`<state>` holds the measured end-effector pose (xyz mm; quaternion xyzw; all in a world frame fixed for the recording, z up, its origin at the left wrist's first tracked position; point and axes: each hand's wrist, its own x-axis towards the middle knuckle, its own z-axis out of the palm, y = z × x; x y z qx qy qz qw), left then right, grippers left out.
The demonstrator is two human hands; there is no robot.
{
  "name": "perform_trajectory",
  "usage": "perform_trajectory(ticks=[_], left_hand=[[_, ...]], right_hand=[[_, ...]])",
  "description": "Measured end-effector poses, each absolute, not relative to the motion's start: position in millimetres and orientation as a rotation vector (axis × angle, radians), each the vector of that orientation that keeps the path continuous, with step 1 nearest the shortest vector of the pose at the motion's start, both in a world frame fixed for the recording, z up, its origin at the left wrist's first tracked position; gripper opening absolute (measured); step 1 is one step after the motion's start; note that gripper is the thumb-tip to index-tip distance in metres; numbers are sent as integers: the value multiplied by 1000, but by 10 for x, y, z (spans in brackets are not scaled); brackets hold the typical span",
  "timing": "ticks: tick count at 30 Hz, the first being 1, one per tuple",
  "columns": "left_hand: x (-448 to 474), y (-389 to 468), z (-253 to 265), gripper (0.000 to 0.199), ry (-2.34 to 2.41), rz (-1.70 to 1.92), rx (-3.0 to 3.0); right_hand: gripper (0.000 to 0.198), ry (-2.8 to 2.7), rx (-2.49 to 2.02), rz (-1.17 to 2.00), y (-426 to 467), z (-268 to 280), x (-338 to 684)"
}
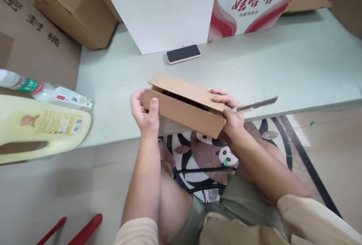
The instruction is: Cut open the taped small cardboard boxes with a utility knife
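Observation:
Over the front edge of the table, a small brown cardboard box (189,114) is held tilted between my two hands. Its lid flap (183,91) stands partly raised, leaving a dark slit along the top; the contents cannot be made out. My left hand (145,113) grips the box's left end, thumb on the near side. At the right end, my right hand (230,115) closes on the box, fingers over the flap. A knife (257,104) also sticks out from my right hand, blade pointing right, its handle mostly hidden.
A phone (183,54) lies behind the box, before a white carton (169,11) and a red-and-white carton (251,7). To the left are a clear bottle (42,88), a yellow jug (48,124) and larger cardboard boxes (76,7). A panda-print mat (186,150) lies below.

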<state>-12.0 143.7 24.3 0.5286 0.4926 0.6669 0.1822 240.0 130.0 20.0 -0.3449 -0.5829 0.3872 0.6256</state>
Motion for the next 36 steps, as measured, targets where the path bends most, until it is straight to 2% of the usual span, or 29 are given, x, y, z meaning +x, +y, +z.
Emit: perform_trajectory(ticks=[2, 6, 9, 12, 14, 18, 22, 27, 32, 34, 36], left_hand=[[-153, 1448, 255, 61, 1441, 1849, 1627], [-225, 1438, 309, 49, 1595, 1615, 1880], [-266, 1419, 337, 44, 1629, 1587, 1883], [-345, 1409, 335, 36, 1628, 1730, 1632], [-427, 1405, 313, 37, 1608, 1826, 1318], [-530, 1391, 196, 45, 1514, 1752, 877], [-376, 1365, 36, 61, 1347, 1354, 900], [-98, 1274, 73, 79, 1278, 899, 1022], [-66, 1222, 225, 75, 1223, 421, 1183], [-83, 1253, 202, 68, 1278, 455, 1237], [-100, 1292, 148, 59, 1391, 645, 1285]], right_hand=[[27, -1339, -699, 941, 1301, 168, 2456], [31, -1321, -642, 1022, 1268, 175, 2518], [33, -1245, -765, 980, 1238, 159, 2524], [34, -1141, -1028, 964, 1225, 74, 2526], [37, -1158, -1136, 1072, 1211, 24, 2516], [50, -1454, -951, 1260, 1142, 71, 2441], [53, -1772, -789, 1026, 1086, 288, 2368], [55, -1881, -776, 740, 1031, 577, 2386], [46, -1763, -835, 508, 997, 694, 2431], [43, -1771, -952, 465, 999, 695, 2439], [43, -1819, -1021, 438, 1001, 684, 2440]])
